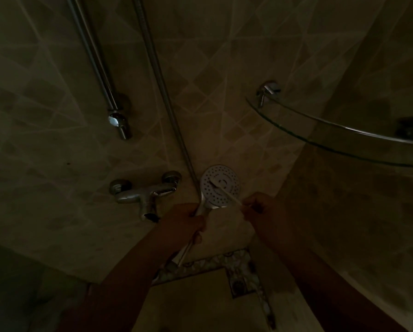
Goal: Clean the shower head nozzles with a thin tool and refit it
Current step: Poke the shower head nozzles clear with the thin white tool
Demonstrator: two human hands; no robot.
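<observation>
While its nozzle face tilts up toward the camera, the shower head (220,186) sits off its rail, the left hand (185,218) wrapped round its handle just right of the mixer tap (144,194). The right hand (258,207) pinches a thin white tool (225,192) against the nozzles. The head looks light, rigid and slick; the handle seems the safest hold, with the hose (162,92) tugging.

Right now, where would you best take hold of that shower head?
By its handle, from below, as the left hand grips it. The handle is narrow, and the round nozzle face stays clear for the thin tool in the right hand.
</observation>
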